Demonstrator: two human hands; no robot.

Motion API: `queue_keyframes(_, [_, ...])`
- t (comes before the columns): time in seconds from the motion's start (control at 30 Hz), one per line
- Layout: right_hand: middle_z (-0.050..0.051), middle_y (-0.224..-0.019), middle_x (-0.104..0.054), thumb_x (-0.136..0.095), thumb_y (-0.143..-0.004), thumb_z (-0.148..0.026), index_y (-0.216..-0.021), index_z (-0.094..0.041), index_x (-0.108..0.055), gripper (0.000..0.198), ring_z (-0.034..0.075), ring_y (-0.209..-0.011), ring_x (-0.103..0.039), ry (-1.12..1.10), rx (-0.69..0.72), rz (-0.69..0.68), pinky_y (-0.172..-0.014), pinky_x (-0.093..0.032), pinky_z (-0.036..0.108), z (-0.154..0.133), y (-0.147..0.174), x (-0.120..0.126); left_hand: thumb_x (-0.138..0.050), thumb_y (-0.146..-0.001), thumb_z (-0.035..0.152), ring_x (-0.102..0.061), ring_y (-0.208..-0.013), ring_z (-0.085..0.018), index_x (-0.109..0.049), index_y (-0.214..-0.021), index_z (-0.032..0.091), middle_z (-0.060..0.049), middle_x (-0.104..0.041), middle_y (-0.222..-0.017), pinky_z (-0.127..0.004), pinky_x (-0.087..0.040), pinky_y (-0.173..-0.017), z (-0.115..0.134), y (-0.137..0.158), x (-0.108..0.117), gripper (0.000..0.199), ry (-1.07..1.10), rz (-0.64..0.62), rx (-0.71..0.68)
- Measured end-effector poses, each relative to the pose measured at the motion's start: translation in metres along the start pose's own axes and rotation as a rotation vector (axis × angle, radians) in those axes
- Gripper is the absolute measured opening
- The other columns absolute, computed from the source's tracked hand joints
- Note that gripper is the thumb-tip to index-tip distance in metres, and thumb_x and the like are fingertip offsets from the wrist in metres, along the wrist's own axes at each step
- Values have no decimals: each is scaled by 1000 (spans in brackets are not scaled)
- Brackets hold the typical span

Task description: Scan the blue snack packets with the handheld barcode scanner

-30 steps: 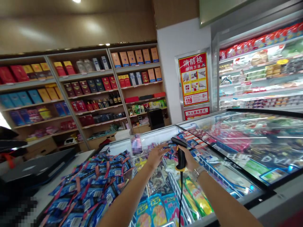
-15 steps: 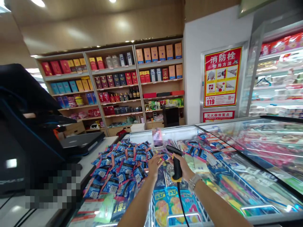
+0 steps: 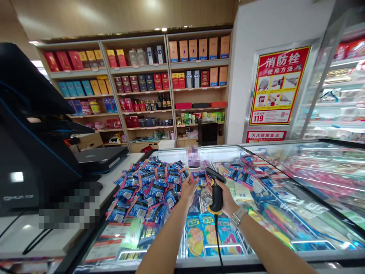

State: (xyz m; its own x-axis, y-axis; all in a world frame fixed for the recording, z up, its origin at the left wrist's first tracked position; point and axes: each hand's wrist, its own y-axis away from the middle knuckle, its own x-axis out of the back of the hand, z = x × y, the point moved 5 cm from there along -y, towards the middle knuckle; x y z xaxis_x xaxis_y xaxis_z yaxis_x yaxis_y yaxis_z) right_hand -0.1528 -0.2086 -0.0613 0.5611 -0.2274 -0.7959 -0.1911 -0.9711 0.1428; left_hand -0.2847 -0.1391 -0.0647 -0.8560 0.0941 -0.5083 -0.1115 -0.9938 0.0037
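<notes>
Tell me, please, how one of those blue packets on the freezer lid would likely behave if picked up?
The blue packets look thin and flat, so probably light and floppy. Their glossy wrap may slip on the glass freezer lid. Heaped loosely by the left hand, neighbours could slide.

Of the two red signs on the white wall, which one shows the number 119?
The large upper sign, with pictures, shows 119 at its lower left; the small lower sign has only one text line.

"119" on red poster (image 3: 278,85)

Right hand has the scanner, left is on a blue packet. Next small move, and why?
Probably tip the scanner in the right hand down toward the blue packet at the left hand: its head sits just right of the packet, close.
</notes>
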Motion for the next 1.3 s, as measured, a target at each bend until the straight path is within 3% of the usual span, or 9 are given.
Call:
queue_keyframes(0.13, [3,-97,-75,-67,-76,-25,-88,-23,-67,12,18,-103,-70,-13,37,-43,-86,-58,26,-8,6,-8,-93,-42,38,-55,-62,-11,-55,-54,14,6,-48,-52,-35,-56,-81,1,0,-6,47,-25,-41,-4])
queue_keyframes(0.23, [3,-88,-75,-73,-69,-27,-85,-21,-67,18,19,-83,-72,105,109,-22,-69,-60,28,-21,11,-12,-91,-44,42,-49,-55,-8,-48,-50,16,9,-37,-48,-38,-59,-81,3,0,-3,51,7,27,-82])
queue_keyframes(0.37, [0,-53,-62,-75,-64,-34,-69,-17,-64,21,12,-39,-51,513,157,-79,-38,-38,25,-38,18,-14,-89,-48,42,-42,-48,-6,-44,-50,18,10,-32,-47,-39,-61,-76,5,-2,6,50,9,162,-185])
queue_keyframes(0.47, [0,-39,-52,-69,-69,-35,-49,-19,-56,29,12,-32,-43,924,153,-158,-38,-32,27,-41,24,-14,-88,-49,43,-40,-48,-6,-42,-50,19,9,-31,-48,-35,-60,-72,4,-3,10,51,-6,205,-214])
queue_keyframes(0.6, [1,-33,-49,-64,-74,-31,-40,-22,-50,37,14,-31,-45,1247,224,-98,-41,-34,29,-44,33,-16,-86,-50,46,-40,-49,-5,-41,-51,18,9,-34,-49,-26,-56,-62,2,-4,12,53,-42,224,-235])
queue_keyframes(0.73, [0,-32,-48,-63,-74,-30,-39,-23,-50,38,14,-31,-44,1239,188,-105,-41,-34,28,-43,36,-20,-86,-53,47,-39,-48,-5,-42,-52,18,8,-35,-49,-23,-50,-54,1,-5,13,52,-77,238,-238])
queue_keyframes(1.07, [0,-35,-50,-65,-72,-32,-42,-21,-54,34,12,-30,-42,1049,152,-185,-37,-30,26,-37,29,-12,-85,-55,48,-36,-48,-5,-42,-53,19,8,-32,-50,-22,-47,-53,-2,-8,16,52,-67,209,-251])
queue_keyframes(1.3, [0,-38,-54,-64,-72,-33,-46,-20,-57,30,12,-31,-42,1035,126,-238,-38,-30,26,-35,30,-16,-85,-50,55,-33,-47,-5,-37,-52,19,10,-26,-50,-21,-42,-50,-3,-8,15,60,-42,225,-232])
